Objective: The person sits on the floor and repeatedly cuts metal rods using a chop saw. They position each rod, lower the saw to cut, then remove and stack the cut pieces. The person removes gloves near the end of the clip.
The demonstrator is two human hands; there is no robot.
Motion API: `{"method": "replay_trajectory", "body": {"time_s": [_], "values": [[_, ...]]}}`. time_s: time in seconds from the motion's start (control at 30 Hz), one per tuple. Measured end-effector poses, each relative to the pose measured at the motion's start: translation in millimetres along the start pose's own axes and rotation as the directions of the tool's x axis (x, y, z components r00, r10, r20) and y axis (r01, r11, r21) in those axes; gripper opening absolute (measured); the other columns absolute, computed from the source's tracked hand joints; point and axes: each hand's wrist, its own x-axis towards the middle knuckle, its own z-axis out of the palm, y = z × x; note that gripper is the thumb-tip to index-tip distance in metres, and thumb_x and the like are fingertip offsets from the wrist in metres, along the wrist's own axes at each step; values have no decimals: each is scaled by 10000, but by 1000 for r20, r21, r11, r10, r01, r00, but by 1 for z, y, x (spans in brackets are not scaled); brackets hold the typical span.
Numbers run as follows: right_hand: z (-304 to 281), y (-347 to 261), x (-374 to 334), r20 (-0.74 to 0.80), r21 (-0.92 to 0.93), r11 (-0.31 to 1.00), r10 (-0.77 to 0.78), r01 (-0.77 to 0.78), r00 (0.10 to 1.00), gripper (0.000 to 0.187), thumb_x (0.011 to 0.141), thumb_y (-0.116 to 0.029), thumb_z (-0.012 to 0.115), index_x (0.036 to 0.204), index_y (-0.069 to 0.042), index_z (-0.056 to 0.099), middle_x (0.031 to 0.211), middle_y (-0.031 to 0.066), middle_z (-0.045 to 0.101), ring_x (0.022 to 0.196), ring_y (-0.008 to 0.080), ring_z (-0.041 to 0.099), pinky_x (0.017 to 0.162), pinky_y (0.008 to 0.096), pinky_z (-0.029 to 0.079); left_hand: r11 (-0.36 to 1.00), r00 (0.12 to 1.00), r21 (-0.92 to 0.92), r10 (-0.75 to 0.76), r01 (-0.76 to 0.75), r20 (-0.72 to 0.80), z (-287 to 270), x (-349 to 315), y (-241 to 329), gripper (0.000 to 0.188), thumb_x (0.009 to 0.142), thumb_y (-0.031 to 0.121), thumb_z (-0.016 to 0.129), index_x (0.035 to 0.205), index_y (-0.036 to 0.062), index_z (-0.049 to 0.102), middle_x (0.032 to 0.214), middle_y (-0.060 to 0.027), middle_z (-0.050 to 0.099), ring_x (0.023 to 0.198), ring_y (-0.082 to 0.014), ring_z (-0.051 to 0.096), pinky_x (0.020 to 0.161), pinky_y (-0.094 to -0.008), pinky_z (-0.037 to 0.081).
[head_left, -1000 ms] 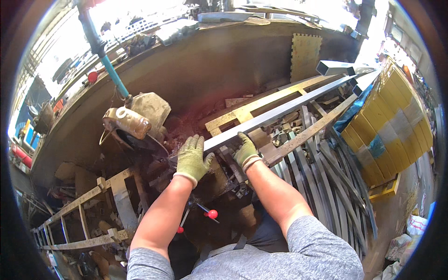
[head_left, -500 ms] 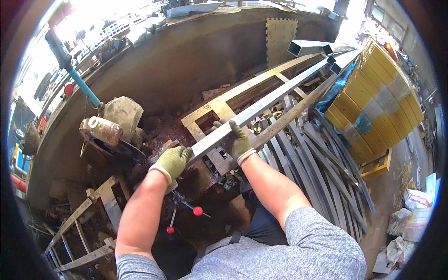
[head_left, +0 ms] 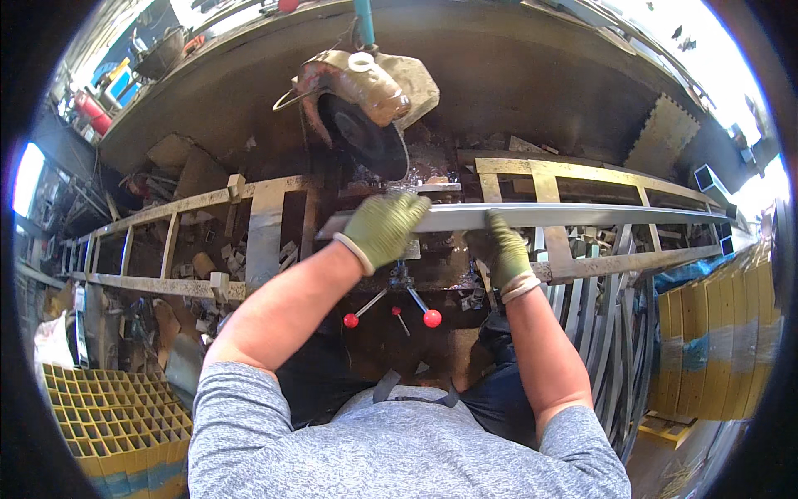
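A long square metal tube (head_left: 573, 216) lies crosswise in front of me, reaching far to the right. My left hand (head_left: 384, 230), in a green glove, is wrapped over the tube near its left end. Farther right, my gloved right hand (head_left: 503, 252) grips the same tube from its near side, with the thumb on top. Just beyond my left hand stands a cut-off saw with a dark round blade (head_left: 362, 137) and a dirty guard (head_left: 324, 83). Below the tube, a clamp handle with red balls (head_left: 431, 318) sticks out toward me.
Yellow frame racks extend left (head_left: 170, 241) and right (head_left: 544, 187) of the saw. Several loose metal bars (head_left: 603, 324) lie at the right. Stacked yellow tubes (head_left: 719, 333) stand at the far right, and another bundle (head_left: 116, 407) at the lower left. Offcuts litter the floor.
My view has turned left, bringing the saw to the middle. The tube has swung from slanting away to lying crosswise. Both hands still hold it.
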Motion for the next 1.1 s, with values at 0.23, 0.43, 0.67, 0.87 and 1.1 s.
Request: {"method": "replay_trajectory", "body": {"time_s": [0.23, 0.43, 0.67, 0.87, 1.1], "values": [[0, -20, -10, 359, -591, 387, -658, 707, 661, 477, 1078, -161, 923, 1515, -23, 788, 1407, 158, 867, 1239, 267, 839, 1137, 410, 644, 886, 803, 165, -463, 434, 374, -33, -86, -112, 705, 1030, 412, 889, 1652, 141, 699, 1612, -204, 741, 1462, -440, 706, 1281, -560, 536], [-60, -93, 44, 494, -864, -239, -576, 444, 651, 872, 935, -345, 1017, 1686, -68, 672, 1758, 200, 653, 1676, 396, 569, 1429, 512, 426, 797, 762, 206, -604, 568, 235, -62, -199, -238, 666, 888, 91, 974, 1519, 161, 774, 1420, -159, 823, 1430, -394, 721, 1259, -520, 555], [-109, -134, 100, 290, -870, -491, -432, 47, 854, 920, 907, -350, 1019, 1722, -145, 646, 1770, 146, 648, 1695, 363, 530, 1449, 505, 365, 506, 509, 653, -835, 564, 207, -91, -304, -343, 667, 860, 20, 901, 1486, 231, 807, 1462, -91, 820, 1408, -328, 741, 1220, -470, 543], [-49, -86, 107, 635, -767, -423, -393, 482, 665, 641, 874, -253, 1034, 1459, -115, 813, 1462, 183, 809, 1438, 427, 696, 1256, 530, 557, 878, 852, -64, -439, 474, 286, -44, -197, -240, 961, 921, 388, 1006, 1728, 49, 609, 1715, -244, 667, 1583, -452, 631, 1372, -532, 472], [-21, -65, 91, 686, -727, -304, -357, 616, 634, 826, 911, -60, 965, 1676, -70, 654, 1661, 219, 698, 1561, 430, 650, 1347, 509, 502, 902, 871, 72, -430, 425, 239, -26, -211, -252, 591, 949, 123, 927, 1516, 151, 763, 1478, -155, 803, 1374, -439, 736, 1184, -547, 587]]}}
